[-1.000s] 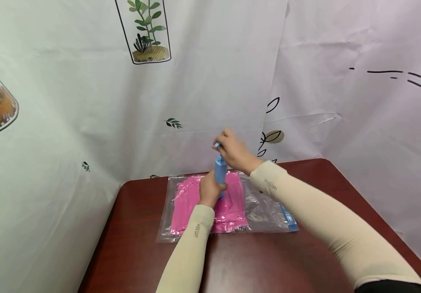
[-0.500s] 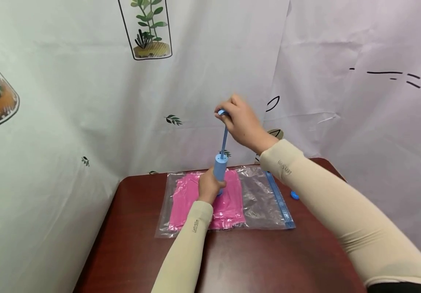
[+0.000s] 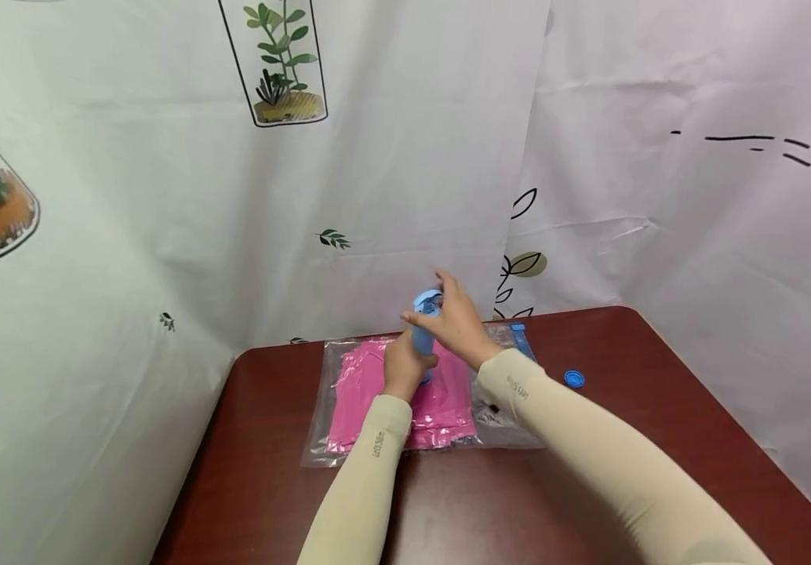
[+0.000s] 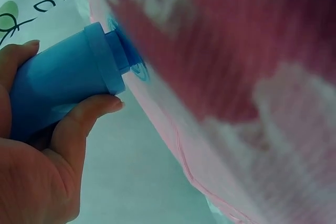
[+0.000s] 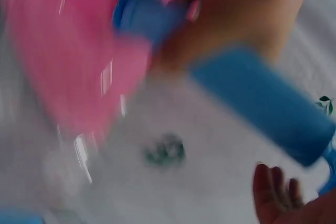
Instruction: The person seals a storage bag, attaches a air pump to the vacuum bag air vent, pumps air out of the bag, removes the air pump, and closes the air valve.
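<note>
Lowered since a moment ago, the handle (image 3: 427,297) sits low on the blue pump (image 3: 423,341), atop the far clear bag (image 3: 322,404). The left hand (image 3: 403,366) grips the pump; the right hand (image 3: 459,325) spreads its fingers, contact hard to tell.

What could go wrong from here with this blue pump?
The left hand grips the pump, set against the bag's blue valve; a sideways push might shift it off. The right hand's fingers look spread around the handle, so they might slip. The blue disc lying near the right sleeve could get knocked.
</note>
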Tool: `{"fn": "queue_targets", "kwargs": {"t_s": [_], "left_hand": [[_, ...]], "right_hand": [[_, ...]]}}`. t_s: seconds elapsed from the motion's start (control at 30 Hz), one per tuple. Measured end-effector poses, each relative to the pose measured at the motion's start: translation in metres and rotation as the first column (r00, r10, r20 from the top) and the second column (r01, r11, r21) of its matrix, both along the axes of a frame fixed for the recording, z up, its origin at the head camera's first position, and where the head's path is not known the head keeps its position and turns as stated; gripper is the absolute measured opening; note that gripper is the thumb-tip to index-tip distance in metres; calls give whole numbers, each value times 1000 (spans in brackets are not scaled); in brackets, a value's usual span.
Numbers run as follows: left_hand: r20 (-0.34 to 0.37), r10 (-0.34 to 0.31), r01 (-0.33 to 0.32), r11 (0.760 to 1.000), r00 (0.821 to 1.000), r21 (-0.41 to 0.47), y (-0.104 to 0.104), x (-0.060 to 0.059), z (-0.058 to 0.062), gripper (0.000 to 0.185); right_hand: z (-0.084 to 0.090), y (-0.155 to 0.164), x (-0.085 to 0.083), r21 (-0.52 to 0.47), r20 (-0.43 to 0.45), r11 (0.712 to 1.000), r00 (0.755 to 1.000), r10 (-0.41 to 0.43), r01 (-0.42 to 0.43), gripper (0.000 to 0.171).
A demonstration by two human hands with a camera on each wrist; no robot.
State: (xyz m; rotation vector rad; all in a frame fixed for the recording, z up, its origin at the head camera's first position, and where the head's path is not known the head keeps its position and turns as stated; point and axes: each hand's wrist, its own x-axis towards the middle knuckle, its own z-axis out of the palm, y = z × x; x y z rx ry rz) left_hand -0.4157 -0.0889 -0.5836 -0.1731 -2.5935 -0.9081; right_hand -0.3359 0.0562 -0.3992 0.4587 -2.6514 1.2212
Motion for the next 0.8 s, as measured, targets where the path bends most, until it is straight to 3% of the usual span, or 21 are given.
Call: {"fn": "queue_targets", "kwargs": {"t_s": [0.07,0.13,0.23,0.3,0.37,0.47,0.57,0.6,0.7,0.8], "left_hand": [[37,20,-20,1000,999,8,-2,2,3,57],[88,6,-9,999,996,32,-4,5,6,60],[160,-87,74,994,983,80,-16,7,7,76],[197,-125,112,991,972,76,-35,12,9,84],[216,-111,107,994,970,28,-61,17,8,86],[278,-41,76,990,960,-117,-104,31,10,80],[329,-47,120,971,943,-207,-131,46,12,77],[330,-62,139,967,942,-215,-134,51,12,76],[338,-87,171,958,937,-228,-127,72,35,71],[311,-78,162,954,947,-254,-125,71,35,67]], "right_hand": [[-9,-4,3,-44,46,997,997,-58,60,95],[-17,-6,4,-22,48,995,994,-96,97,85],[-23,-5,3,18,-2,991,991,-134,134,68],[-23,-5,2,34,-37,989,989,-143,145,62],[-23,-5,0,51,-58,989,989,-134,137,60],[-22,-5,-3,61,-70,991,991,-118,122,57],[-22,-5,-5,60,-76,991,990,-117,121,54],[-22,-5,-5,58,-77,991,990,-117,122,53],[-24,-2,-7,39,-72,994,992,-103,106,50],[-26,1,-7,8,-48,997,996,-74,74,47]]}}
